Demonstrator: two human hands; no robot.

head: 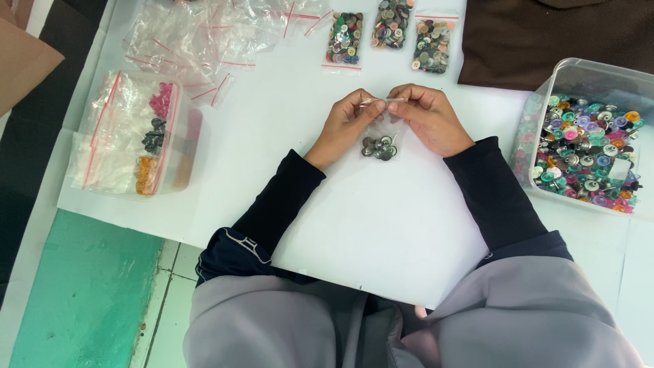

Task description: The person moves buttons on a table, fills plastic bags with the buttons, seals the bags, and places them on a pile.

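Pinching the top edge of a small clear zip bag (381, 136) with both hands, the person holds it mid-frame over the white table (381, 232). The left hand (344, 126) and right hand (426, 116) each press thumb against fingers on the seal strip, and a clump of silvery grey buttons (379, 147) sits at the bottom of the bag.

Honestly, if the seal isn't pressed shut all the way along, those buttons could spill out the moment the bag tips.

Three filled button bags (390, 31) with red strips line the top centre. A heap of empty clear bags (197, 41) sits upper left. The left tub (133, 136) holds bags of pink, dark and orange bits. The right-edge plastic tub (586, 150) is full of loose mixed-colour buttons.
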